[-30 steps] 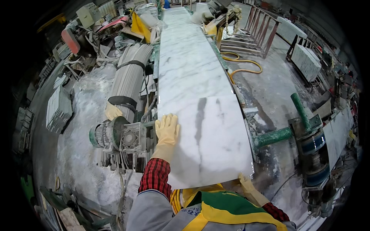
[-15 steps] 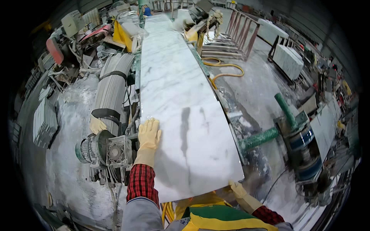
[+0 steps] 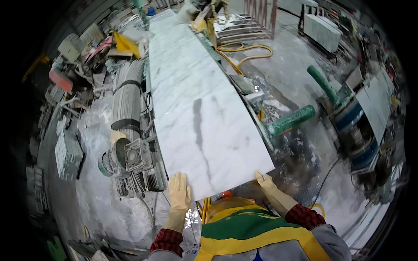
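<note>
A long white marble slab (image 3: 217, 143) with grey veins stretches away from me on a machine bed. At its near left corner lies my left hand (image 3: 179, 191), in a cream rubber glove, fingers stretched out flat along the edge. My right hand (image 3: 266, 182), gloved the same way, holds the near right corner, with part of the hand on top and the other fingers hidden below. The slab's face looks smooth and pale, with a dark grey streak down its near part.
Left of the slab stand a dusty motor with gearbox (image 3: 137, 154) and a strapped grey ribbed roll (image 3: 127, 100). Green bars (image 3: 291, 119) jut from a blue-banded machine (image 3: 350, 126) on the right. A yellow hose (image 3: 257, 56) curls on the floor near a slab rack (image 3: 261, 21).
My left hand has slid back towards me, from the slab's upper left side to its near left corner. My right hand stays at the right corner. The view has shifted.
</note>
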